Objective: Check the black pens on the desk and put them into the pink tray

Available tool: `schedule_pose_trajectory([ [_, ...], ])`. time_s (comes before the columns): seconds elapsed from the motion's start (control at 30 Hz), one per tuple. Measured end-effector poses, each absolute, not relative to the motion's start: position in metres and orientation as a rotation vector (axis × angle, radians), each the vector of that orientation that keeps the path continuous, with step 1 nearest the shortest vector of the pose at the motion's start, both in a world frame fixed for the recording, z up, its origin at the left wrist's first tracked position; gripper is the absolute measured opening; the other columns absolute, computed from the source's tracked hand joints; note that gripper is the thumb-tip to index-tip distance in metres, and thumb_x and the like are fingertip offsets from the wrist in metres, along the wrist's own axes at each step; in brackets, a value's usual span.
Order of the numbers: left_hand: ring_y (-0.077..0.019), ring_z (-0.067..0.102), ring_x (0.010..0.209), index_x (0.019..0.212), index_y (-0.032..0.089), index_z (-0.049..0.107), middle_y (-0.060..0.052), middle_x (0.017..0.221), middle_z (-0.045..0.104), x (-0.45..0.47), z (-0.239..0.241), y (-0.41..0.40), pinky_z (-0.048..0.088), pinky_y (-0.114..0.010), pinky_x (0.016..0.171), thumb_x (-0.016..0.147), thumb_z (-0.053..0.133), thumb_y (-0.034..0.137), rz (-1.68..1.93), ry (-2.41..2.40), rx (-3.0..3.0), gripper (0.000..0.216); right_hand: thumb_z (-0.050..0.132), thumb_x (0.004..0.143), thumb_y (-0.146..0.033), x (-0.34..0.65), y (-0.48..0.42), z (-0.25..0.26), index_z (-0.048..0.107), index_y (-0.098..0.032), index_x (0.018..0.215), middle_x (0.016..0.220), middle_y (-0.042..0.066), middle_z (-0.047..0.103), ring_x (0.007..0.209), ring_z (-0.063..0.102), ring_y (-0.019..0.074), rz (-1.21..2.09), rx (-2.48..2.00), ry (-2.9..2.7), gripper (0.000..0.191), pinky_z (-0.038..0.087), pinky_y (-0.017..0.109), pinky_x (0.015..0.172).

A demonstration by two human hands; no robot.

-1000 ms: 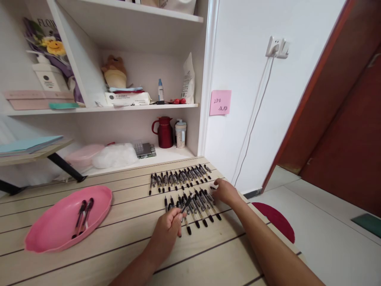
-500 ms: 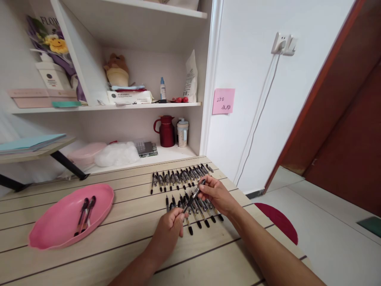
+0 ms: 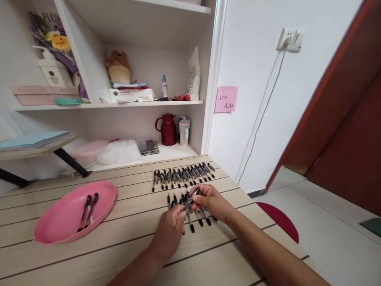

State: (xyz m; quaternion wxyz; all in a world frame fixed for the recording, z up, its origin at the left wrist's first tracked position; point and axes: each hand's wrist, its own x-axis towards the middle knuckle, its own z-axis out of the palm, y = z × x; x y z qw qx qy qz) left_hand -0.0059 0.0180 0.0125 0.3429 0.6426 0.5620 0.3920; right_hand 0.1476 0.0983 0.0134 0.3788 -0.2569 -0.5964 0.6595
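A black pen slants between my hands above the table. My left hand is closed round its lower end, and my right hand pinches its dark upper end between thumb and fingers. Whether that upper end is a separate cap, I cannot make out. Under my hands lies a row of pens with black ends, partly covered by my fingers. Behind it, a second row of pens and dark caps or barrels stretches across the table.
On the left, a pink scalloped tray holds several dark pens. A black-legged stand is at the table's back left. Shelves behind carry a red jug and a pale cup. A red round stool stands beyond the right edge.
My hands have come closer together along the pen; the right has moved slightly down and left towards the left hand. The view has shifted a little.
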Motion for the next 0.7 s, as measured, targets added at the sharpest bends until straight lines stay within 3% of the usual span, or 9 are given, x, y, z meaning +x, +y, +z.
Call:
schedule_pose_trajectory([
  [0.2,-0.0127,0.045,0.05,0.077,0.019,0.056,0.003,0.051,0.049,-0.008,0.017,0.018,0.031,-0.022,0.053,0.081,0.034,0.031,0.999,1.466,1.803,0.026,0.064,0.066,-0.036,0.144,0.093,0.016,0.056,-0.016,0.088,0.058,-0.001,0.06,0.051,0.055,0.0103,1.656,-0.665,-1.552,0.03,0.042,0.023,0.05],
  [0.3,-0.015,0.051,0.065,0.079,0.019,0.06,-0.001,0.067,0.056,-0.023,0.03,0.023,0.035,-0.023,0.061,0.079,0.038,0.03,1.056,1.557,1.983,0.025,0.064,0.067,-0.038,0.149,0.096,0.017,0.053,-0.018,0.101,0.069,0.0,0.061,0.057,0.056,0.0116,1.56,-0.722,-1.535,0.041,0.042,0.024,0.052],
  [0.37,-0.017,0.052,0.074,0.081,0.021,0.064,-0.004,0.077,0.058,-0.045,0.044,0.028,0.036,-0.024,0.065,0.076,0.042,0.03,1.089,1.763,2.074,0.024,0.059,0.071,-0.04,0.157,0.102,0.017,0.053,-0.019,0.101,0.076,0.002,0.061,0.058,0.055,0.011,1.468,-0.796,-1.505,0.038,0.041,0.023,0.051],
  [0.47,-0.0187,0.054,0.071,0.079,0.022,0.065,-0.006,0.079,0.06,-0.095,0.066,0.031,0.035,-0.026,0.061,0.074,0.044,0.031,0.914,2.244,1.975,0.023,0.058,0.072,-0.042,0.172,0.115,0.014,0.057,-0.017,0.094,0.076,0.003,0.06,0.056,0.053,0.0098,1.366,-0.875,-1.5,0.034,0.037,0.022,0.049],
  [0.57,-0.0216,0.056,0.06,0.066,0.019,0.062,-0.007,0.065,0.062,-0.146,0.082,0.026,0.034,-0.028,0.054,0.072,0.046,0.033,0.627,2.635,1.629,0.022,0.057,0.071,-0.045,0.182,0.124,0.013,0.059,-0.017,0.091,0.075,0.003,0.06,0.054,0.052,0.0097,1.311,-0.929,-1.478,0.034,0.035,0.023,0.048],
  [0.7,-0.0201,0.051,0.04,0.053,0.017,0.055,-0.006,0.04,0.054,-0.185,0.082,0.015,0.034,-0.029,0.049,0.073,0.041,0.028,0.455,2.762,1.278,0.027,0.059,0.069,-0.046,0.188,0.128,0.016,0.06,-0.017,0.087,0.073,0.003,0.06,0.052,0.05,0.009,1.264,-0.979,-1.487,0.035,0.034,0.022,0.046],
])
